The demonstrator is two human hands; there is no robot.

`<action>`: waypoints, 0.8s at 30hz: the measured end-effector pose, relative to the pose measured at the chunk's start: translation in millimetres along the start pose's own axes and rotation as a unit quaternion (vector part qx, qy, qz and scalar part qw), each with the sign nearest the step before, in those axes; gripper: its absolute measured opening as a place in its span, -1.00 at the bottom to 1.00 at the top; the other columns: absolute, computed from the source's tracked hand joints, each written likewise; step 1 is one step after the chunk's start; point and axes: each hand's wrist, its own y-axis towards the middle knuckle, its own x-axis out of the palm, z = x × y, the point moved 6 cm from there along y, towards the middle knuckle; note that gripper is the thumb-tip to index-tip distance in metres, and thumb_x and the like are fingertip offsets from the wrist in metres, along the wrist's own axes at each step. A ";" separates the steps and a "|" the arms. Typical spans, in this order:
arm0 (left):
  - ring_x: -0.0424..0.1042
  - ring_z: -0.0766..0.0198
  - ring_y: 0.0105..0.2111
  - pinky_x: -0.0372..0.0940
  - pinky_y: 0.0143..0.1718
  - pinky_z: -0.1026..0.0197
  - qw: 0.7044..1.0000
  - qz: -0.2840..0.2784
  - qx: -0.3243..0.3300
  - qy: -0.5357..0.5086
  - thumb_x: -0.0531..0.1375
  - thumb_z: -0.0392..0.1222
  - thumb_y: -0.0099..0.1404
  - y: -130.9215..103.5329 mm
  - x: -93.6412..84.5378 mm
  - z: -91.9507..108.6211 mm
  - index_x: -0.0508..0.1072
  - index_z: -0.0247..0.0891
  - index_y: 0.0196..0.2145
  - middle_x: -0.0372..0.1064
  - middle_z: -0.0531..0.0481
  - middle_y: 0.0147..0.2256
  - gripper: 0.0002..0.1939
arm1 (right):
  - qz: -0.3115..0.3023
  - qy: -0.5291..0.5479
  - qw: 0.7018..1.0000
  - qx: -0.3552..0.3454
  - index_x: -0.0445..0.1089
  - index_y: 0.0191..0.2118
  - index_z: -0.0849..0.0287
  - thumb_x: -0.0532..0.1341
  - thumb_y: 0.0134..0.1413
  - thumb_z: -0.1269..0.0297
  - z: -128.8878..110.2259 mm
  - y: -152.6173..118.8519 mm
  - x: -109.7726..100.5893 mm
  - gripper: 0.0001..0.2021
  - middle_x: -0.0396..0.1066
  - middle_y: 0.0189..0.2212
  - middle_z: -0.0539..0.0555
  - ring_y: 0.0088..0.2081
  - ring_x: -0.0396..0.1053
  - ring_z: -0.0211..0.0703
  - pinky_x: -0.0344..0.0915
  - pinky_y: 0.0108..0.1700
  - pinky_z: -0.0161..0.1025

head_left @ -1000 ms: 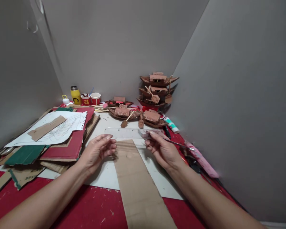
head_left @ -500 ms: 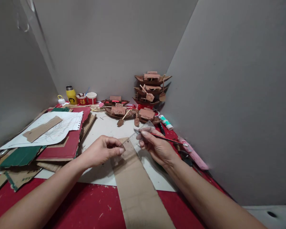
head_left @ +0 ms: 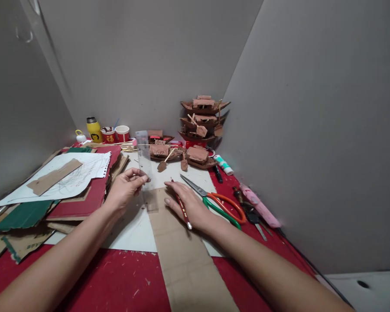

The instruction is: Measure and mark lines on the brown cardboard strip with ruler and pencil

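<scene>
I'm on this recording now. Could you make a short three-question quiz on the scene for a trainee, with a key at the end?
1. What does the left hand hold?
2. How many red paper cups stand to the right of the yellow bottle? A) one B) two C) four
3. True or false: the right hand is gripping the scissors.

Key:
1. A clear ruler.
2. B
3. False; it has a pencil in it.
</scene>
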 end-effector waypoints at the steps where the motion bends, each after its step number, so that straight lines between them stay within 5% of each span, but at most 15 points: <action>1: 0.20 0.51 -0.67 0.05 -0.65 0.42 1.000 0.002 -0.006 -0.019 0.42 -0.16 -0.07 0.7 -0.7 -1.6 0.40 -0.30 -0.43 0.45 0.08 -0.51 -0.69 | -0.008 -0.034 0.999 -0.013 0.23 0.16 0.18 0.16 0.19 0.29 1.8 1.1 3.7 -0.58 0.37 0.04 0.29 0.09 0.31 0.09 0.24 0.13 0.08; 5: 0.42 0.40 -0.56 0.30 -0.54 0.38 0.997 0.017 -0.041 -0.068 0.42 -0.27 -0.04 1.8 -3.4 -9.0 0.38 -0.31 -0.40 0.53 -0.05 -0.42 -0.70 | -0.040 -0.114 0.992 -0.028 0.27 0.12 0.22 0.16 0.20 0.29 8.4 -0.3 11.3 -0.62 0.40 0.00 0.29 0.08 0.31 0.13 0.23 0.13 0.09; 13: 0.52 0.33 -0.53 0.39 -0.54 0.38 0.990 0.043 -0.080 -0.105 0.27 -0.36 0.22 0.0 -5.2 -29.0 0.36 -0.33 -0.38 0.54 -0.14 -0.40 -0.88 | -0.033 -0.128 0.991 -0.009 0.28 0.11 0.28 0.17 0.19 0.27 10.7 -10.5 3.0 -0.61 0.42 -0.02 0.31 0.04 0.33 0.14 0.25 0.09 0.08; 19: 0.54 0.34 -0.48 0.44 -0.43 0.35 0.985 0.050 -0.090 -0.137 0.17 -0.41 0.31 2.7 -3.0 -39.9 0.33 -0.32 -0.36 0.52 -0.09 -0.43 -0.90 | 0.059 0.047 0.995 0.064 0.32 0.05 0.15 0.19 0.15 0.25 5.7 1.4 -14.0 -0.66 0.44 -0.03 0.26 -0.01 0.40 0.05 0.31 0.04 0.00; 24: 0.53 0.36 -0.47 0.43 -0.41 0.34 0.988 0.018 -0.097 -0.122 0.14 -0.42 0.32 0.4 3.9 -39.3 0.35 -0.33 -0.36 0.52 -0.09 -0.38 -0.90 | 0.035 0.222 0.962 0.155 0.39 -0.16 0.16 0.21 0.09 0.20 10.6 16.3 -8.0 -0.79 0.49 -0.38 0.09 -0.36 0.43 -0.13 0.35 -0.27 -0.19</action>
